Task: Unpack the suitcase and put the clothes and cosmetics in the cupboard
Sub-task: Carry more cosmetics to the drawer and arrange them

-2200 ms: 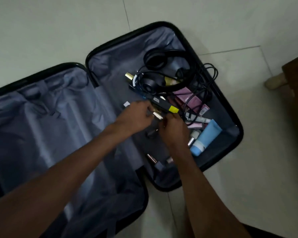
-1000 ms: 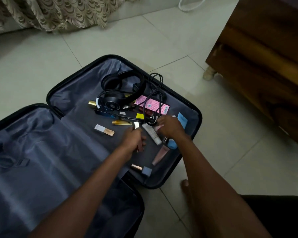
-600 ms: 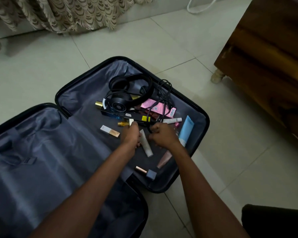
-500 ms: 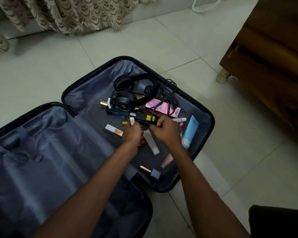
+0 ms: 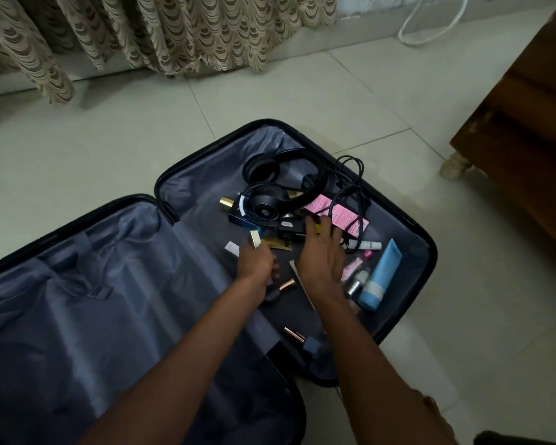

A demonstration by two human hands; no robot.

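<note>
Low in the frame, the open suitcase (image 5: 429, 252) lies on the floor. The left hand (image 5: 256, 261) holds small makeup sticks (image 5: 255, 239) in curled fingers. The right hand (image 5: 321, 252) spreads its fingers wide over the makeup. Farther up sit black headphones (image 5: 270, 200).

Home bedroom, by the look: pale tiled floor (image 5: 302, 101), patterned beige curtain (image 5: 161, 30) hanging to the skirting, dark wooden cabinet (image 5: 533, 149) on turned feet at right, white cable (image 5: 430, 27) by the wall, open suitcase (image 5: 429, 248) on the floor.
</note>
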